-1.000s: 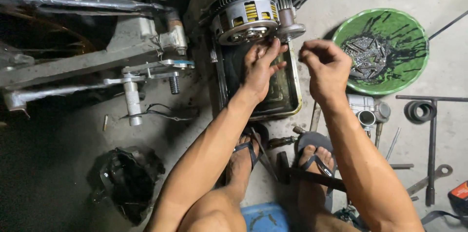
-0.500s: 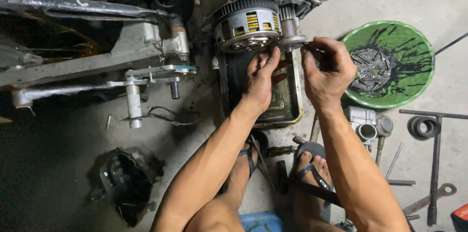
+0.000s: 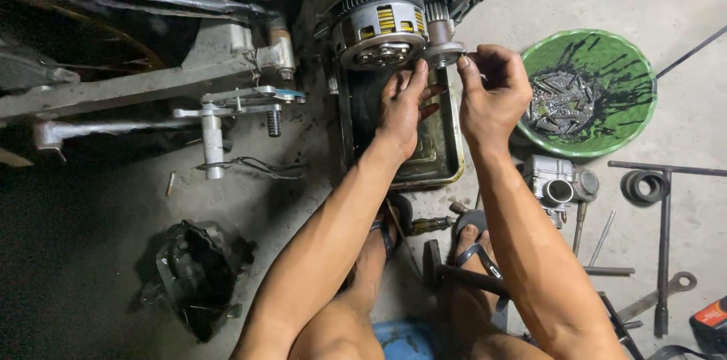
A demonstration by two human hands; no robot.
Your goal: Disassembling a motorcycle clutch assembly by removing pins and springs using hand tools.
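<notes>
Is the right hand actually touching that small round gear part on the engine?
Touching. The head view shows the right hand with its fingertips pinching the rim of the small gear disc.

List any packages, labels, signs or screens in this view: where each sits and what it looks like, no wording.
No packages, signs or screens show.
Orange-and-black object: bottom right corner on the floor, cut off by the frame edge; it may bear a label, too small to tell.
Blue item: bottom edge between the person's legs, mostly hidden; what it is cannot be told.
</notes>
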